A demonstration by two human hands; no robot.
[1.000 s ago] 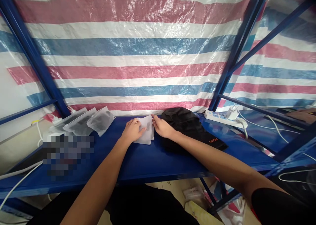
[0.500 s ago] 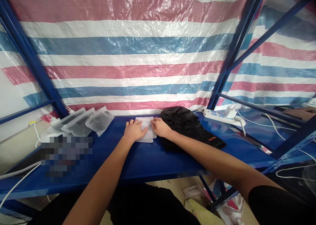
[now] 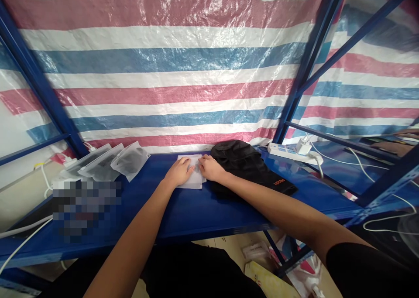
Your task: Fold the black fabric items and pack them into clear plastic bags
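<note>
Head camera view, looking forward and down along two bare forearms that reach over a blue metal shelf point(image 3: 196, 210). Both hands meet on a small white packet point(image 3: 194, 183) lying flat on the shelf near its back edge, roughly at the middle of the view. The left hand point(image 3: 178, 172) rests palm down on the packet's left half, fingers close together and nearly straight, pressing on it without gripping it. The right hand point(image 3: 211, 169) sits on the packet's right edge with its fingers bent and the tips on the printed area; it is not possible to tell whether they pinch the packet or only press on it. The two hands almost touch at the fingertips. Just beside the right hand, to its right, a crumpled black garment point(image 3: 248, 162) with a small orange logo lies on the shelf. Farther right, a white power strip point(image 3: 288, 152) holds a plugged-in white adapter. Well to the left, three frosted pouches point(image 3: 108, 162) with dark contents overlap in a row. A blurred-out patch point(image 3: 87, 206) covers the shelf's left front. A red, white and blue striped tarp point(image 3: 180, 71) hangs behind the shelf.
</note>
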